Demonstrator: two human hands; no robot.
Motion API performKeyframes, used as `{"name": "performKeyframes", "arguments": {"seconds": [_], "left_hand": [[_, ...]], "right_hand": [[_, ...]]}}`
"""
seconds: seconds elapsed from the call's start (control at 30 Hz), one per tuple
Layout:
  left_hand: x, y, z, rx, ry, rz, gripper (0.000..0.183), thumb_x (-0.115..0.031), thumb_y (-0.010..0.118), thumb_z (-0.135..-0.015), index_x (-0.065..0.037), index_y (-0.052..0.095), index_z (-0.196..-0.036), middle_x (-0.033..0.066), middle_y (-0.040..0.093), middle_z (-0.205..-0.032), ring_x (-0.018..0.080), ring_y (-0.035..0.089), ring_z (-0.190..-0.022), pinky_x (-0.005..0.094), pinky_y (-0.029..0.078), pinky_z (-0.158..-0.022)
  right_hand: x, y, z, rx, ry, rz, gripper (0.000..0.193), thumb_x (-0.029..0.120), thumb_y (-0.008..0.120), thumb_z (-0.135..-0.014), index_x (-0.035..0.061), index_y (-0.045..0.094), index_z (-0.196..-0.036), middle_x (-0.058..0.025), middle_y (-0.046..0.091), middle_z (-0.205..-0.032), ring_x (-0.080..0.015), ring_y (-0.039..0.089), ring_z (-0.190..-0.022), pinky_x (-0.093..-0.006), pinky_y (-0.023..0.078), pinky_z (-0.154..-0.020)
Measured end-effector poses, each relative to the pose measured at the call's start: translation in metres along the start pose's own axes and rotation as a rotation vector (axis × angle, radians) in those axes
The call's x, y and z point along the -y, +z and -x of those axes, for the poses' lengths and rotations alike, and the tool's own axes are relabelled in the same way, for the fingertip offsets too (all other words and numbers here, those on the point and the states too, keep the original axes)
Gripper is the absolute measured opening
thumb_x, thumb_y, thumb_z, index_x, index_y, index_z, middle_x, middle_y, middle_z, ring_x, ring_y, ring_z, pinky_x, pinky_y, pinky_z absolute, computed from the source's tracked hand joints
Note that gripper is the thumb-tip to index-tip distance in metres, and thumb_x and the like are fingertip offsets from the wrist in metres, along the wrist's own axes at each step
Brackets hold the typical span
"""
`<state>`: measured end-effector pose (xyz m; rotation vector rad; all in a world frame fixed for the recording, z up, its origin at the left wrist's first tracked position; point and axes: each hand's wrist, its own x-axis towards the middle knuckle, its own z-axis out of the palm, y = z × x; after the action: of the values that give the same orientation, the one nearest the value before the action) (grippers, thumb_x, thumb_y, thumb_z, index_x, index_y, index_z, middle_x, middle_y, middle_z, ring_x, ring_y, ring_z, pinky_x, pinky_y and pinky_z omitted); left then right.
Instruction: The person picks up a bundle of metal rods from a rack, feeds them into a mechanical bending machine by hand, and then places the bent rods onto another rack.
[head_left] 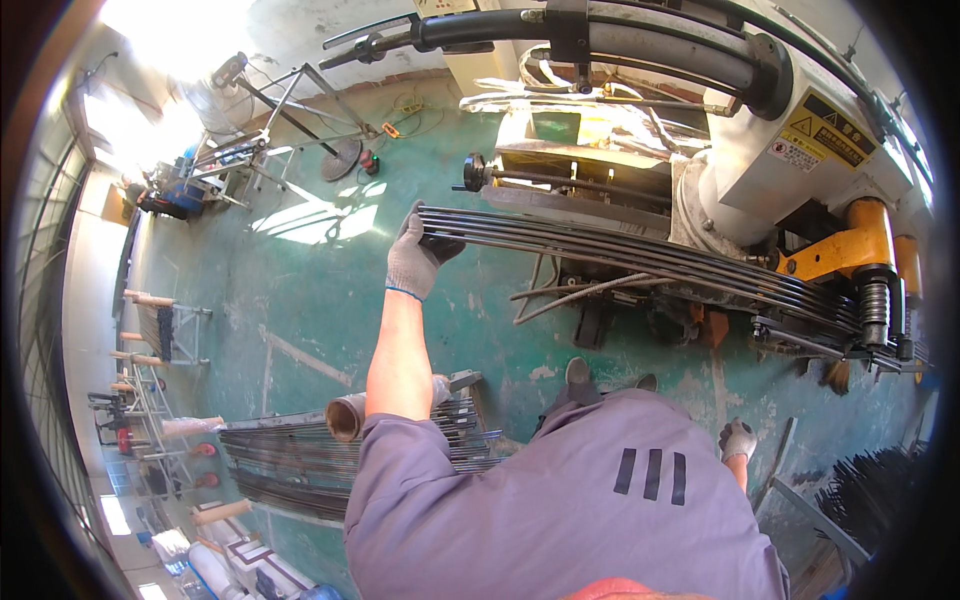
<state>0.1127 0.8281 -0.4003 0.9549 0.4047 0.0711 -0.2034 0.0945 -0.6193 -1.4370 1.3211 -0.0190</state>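
We grasp the left ends of the long, slender, dark metallic rods (640, 256) in the left hand (412, 262), which wears a pale grey knit glove with a dark palm; its fingers wrap around the ends and its palm bears from below. The rods lie nearly side by side across the front of the large cream-white machine (745, 165), and their far ends reach the black coil spring (876, 310) beneath the orange metal arm (835, 255); whether they touch the fittings there, we cannot tell. The right hand (738, 441), also gloved, hangs near the body, well apart from the rods; we cannot tell whether its fingers are clenched or loose. In our judgement, sound practice here is to grip firmly enough that no single rod slips out, yet evenly, so that the ends stay flush and the rods do not cross. We should support the long span level, since a one-ended hold probably lets it sag or twist, and bring the right hand under the middle if it does. We should also guide the rods clear of the grey looped hose (590, 290) just below them, and hold fingers away from the spring.
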Motion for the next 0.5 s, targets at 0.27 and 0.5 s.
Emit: {"name": "performKeyframes", "arguments": {"seconds": [0.27, 0.5], "left_hand": [[0.005, -0.009, -0.011, 0.002, 0.007, 0.072, 0.053, -0.043, 0.047, -0.115, -0.009, 0.047, -0.156, 0.0204, 0.065, -0.137, 0.0413, 0.067, -0.123, 0.0606, 0.058, -0.103], [0.001, 0.004, -0.009, 0.032, -0.100, -0.090, 0.050, -0.052, 0.057, -0.109, -0.007, 0.067, -0.126, 0.0152, 0.073, -0.127, 0.0349, 0.069, -0.118, 0.0585, 0.056, -0.104]], "right_hand": [[-0.007, -0.011, -0.014, -0.002, 0.049, -0.020, 0.017, 0.022, 0.067, -0.102, 0.0052, 0.066, -0.098, -0.0056, 0.064, -0.074, -0.0183, 0.058, -0.053, -0.0337, 0.039, -0.044], [-0.007, -0.028, -0.006, -0.083, -0.032, 0.240, 0.026, 0.028, 0.068, -0.099, 0.0053, 0.069, -0.086, -0.0041, 0.061, -0.066, -0.0174, 0.057, -0.052, -0.0347, 0.044, -0.048]]}}
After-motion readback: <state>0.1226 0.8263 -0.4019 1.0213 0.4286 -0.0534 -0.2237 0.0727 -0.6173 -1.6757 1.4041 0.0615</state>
